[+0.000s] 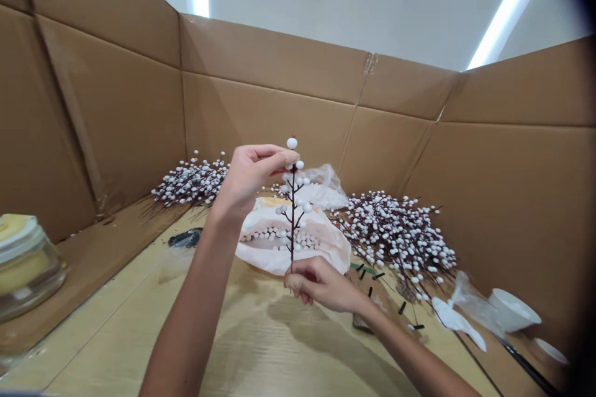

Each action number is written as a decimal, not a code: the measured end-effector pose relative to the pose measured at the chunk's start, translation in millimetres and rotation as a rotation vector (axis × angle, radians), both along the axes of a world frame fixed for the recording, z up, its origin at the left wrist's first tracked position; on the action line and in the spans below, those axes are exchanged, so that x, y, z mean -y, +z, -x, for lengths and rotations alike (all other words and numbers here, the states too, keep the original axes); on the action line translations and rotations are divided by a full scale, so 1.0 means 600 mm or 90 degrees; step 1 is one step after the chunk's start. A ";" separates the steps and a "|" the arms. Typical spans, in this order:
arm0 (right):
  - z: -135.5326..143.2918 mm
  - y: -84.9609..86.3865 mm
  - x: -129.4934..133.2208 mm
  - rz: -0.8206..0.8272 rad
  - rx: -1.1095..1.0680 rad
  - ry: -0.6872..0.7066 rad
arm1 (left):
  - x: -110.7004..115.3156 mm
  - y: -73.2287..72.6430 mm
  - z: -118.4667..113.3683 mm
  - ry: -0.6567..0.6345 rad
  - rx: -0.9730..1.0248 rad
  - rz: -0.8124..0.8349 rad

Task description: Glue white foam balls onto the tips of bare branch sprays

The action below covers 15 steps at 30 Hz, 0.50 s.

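Observation:
Upright in front of me is an artificial berry stem (293,223), dark brown with white berries on short side twigs. My left hand (261,170) pinches it near the top, just under the uppermost white berry. Lower down, my right hand (321,284) grips the bare bottom of the stem between thumb and fingers. Behind the stem lies an open white plastic bag (335,242) with many loose white berries (265,234) inside.
Piles of finished-looking berry stems lie at the back left (193,180) and right (395,229). A glass jar (32,285) stands at left. To the right are a white bowl (514,310), a brown block with black pegs (386,304) and a black-handled tool (526,363). Cardboard walls (279,96) enclose the table.

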State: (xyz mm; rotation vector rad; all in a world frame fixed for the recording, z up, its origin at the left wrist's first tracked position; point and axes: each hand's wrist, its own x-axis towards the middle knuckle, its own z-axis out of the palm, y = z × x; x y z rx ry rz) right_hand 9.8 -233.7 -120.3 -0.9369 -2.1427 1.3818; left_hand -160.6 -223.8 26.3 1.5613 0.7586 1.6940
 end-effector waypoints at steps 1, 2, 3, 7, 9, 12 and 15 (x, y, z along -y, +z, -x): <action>0.005 -0.003 0.001 0.002 -0.021 -0.006 | -0.003 -0.001 0.002 0.026 0.000 -0.008; 0.009 -0.005 0.002 0.007 -0.040 -0.014 | -0.006 -0.002 0.005 0.052 -0.007 -0.023; 0.012 -0.007 0.003 0.014 -0.055 -0.022 | -0.008 -0.003 0.008 0.075 -0.023 -0.039; 0.018 -0.008 -0.002 0.030 -0.099 -0.069 | -0.011 -0.004 0.030 0.111 -0.125 -0.052; 0.020 -0.004 -0.011 0.040 -0.119 -0.090 | -0.005 0.000 0.044 0.144 -0.131 -0.052; 0.030 0.007 -0.035 0.046 -0.145 -0.107 | 0.014 0.004 0.051 0.191 -0.105 -0.101; 0.056 0.023 -0.070 0.028 -0.162 -0.107 | 0.042 0.003 0.024 0.185 -0.123 -0.159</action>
